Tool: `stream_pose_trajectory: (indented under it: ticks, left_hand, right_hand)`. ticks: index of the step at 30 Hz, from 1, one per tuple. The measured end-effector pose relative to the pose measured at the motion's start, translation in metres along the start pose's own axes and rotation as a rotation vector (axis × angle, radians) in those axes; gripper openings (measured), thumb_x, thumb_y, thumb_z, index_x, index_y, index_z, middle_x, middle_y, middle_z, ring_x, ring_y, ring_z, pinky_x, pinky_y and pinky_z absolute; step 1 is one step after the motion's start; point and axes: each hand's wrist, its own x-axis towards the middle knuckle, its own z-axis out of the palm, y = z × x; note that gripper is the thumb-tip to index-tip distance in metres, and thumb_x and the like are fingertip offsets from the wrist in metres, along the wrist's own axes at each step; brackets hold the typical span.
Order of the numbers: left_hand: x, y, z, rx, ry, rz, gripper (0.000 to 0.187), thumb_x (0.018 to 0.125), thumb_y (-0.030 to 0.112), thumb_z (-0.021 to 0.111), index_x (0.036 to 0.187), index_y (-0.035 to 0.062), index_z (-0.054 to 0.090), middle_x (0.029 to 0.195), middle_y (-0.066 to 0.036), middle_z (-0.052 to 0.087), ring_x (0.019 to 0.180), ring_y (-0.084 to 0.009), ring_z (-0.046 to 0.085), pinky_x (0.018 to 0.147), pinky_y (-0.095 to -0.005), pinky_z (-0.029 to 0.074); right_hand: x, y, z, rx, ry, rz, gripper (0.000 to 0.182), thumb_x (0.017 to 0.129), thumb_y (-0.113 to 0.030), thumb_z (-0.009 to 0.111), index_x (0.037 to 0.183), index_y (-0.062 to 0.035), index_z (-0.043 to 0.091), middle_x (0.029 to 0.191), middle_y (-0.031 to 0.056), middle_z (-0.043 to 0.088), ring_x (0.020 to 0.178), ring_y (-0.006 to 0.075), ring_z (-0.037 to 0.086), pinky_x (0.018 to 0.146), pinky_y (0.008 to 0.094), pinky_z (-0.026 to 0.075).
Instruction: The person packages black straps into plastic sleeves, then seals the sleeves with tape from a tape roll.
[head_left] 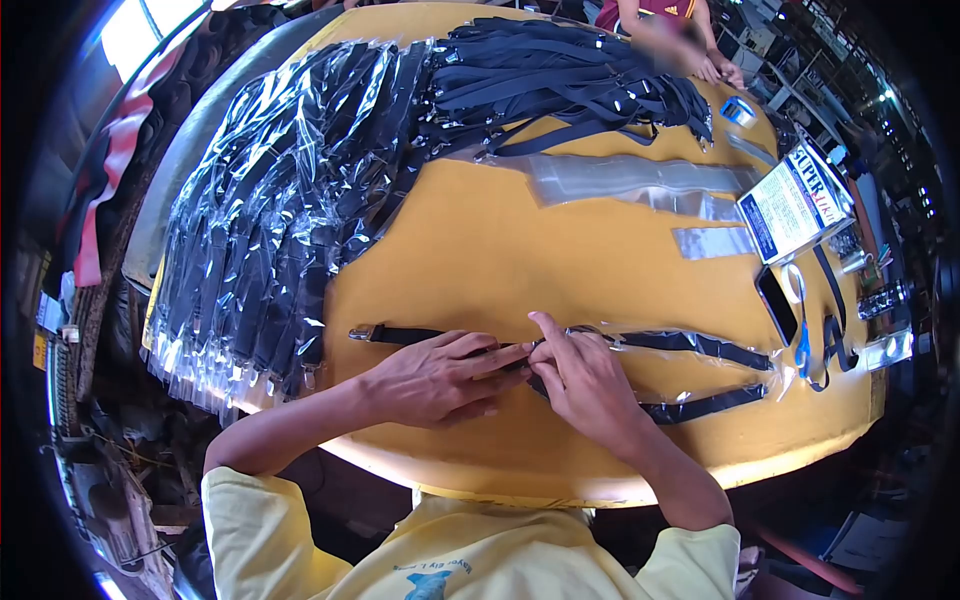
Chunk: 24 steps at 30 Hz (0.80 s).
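Note:
Black straps [690,343] lie across the near part of the yellow table, their right ends inside clear plastic. A metal clip [361,332] ends the strap at the left. My left hand [435,378] rests over the straps' middle, its fingers spread and pointing right. Close beside it, my right hand [583,378] bends its fingers onto the same spot, with one finger raised. What its fingertips hold is hidden.
Plastic-wrapped black straps [270,220] cover the table's left, loose black straps [560,80] its far side. Clear plastic sleeves [640,180], a white box [797,205], a phone [776,305] and blue-handled scissors [803,345] lie right. Another person's hands [718,70] are at the far right.

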Motion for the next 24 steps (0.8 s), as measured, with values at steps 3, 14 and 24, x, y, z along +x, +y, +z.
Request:
stream_pose_trajectory:
  ticks: [3,14,24]
  left_hand:
    - [-0.003,-0.005,0.003,0.005,-0.006,0.006,0.050,0.098,0.032,0.063,0.141,0.0072,0.058,0.151,-0.011,0.047,0.118,-0.0287,0.054,0.101,-0.0433,0.048]
    - [-0.004,-0.009,0.012,-0.048,0.077,0.004,0.053,0.094,0.034,0.069,0.139,0.0063,0.061,0.148,-0.008,0.052,0.117,-0.0281,0.056,0.097,-0.0442,0.048]
    - [-0.006,-0.007,0.009,-0.057,0.054,-0.013,0.046,0.094,0.033,0.068,0.130,0.0046,0.065,0.137,-0.008,0.057,0.121,-0.0278,0.053,0.099,-0.0436,0.048]
  right_hand:
    - [0.002,-0.004,-0.006,0.105,0.008,0.032,0.062,0.091,-0.003,0.066,0.148,0.0012,0.042,0.092,0.0095,0.069,0.089,0.0291,0.066,0.087,0.0441,0.050]
    - [0.003,-0.005,-0.012,-0.189,-0.099,-0.120,0.071,0.089,-0.003,0.063,0.154,0.0067,0.035,0.082,0.0106,0.062,0.078,0.0253,0.061,0.080,0.0406,0.051]
    - [0.023,-0.016,-0.015,-0.577,-0.237,-0.321,0.072,0.087,0.000,0.057,0.153,0.0136,0.030,0.078,0.0062,0.053,0.077,0.0194,0.055,0.079,0.0348,0.049]
